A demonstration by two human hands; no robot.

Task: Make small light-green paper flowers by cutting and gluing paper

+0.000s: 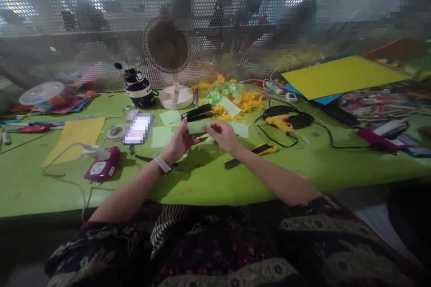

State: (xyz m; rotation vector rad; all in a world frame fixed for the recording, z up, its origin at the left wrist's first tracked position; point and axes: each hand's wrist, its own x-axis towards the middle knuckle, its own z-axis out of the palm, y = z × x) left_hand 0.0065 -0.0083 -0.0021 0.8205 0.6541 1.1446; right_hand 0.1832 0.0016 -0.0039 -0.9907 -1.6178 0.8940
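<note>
A small pale green piece of paper [195,127] is held up between my two hands above the middle of the table. My left hand [177,144] grips its left end, thumb on top and fingers underneath. At the right end, my right hand [224,136] pinches the paper between thumb and fingertips. Just behind the paper lies a black stapler [201,111]. Below my right wrist is a yellow and black utility knife [264,149]. More pale green paper pieces [161,137] lie flat around my hands.
Behind are yellow and green paper flowers [249,102], a fan [175,97] and a black bottle [141,95]. On the right, a yellow glue gun [281,123] trails a cable. A phone [138,128], tape roll [115,133] and purple power strip [104,167] are left.
</note>
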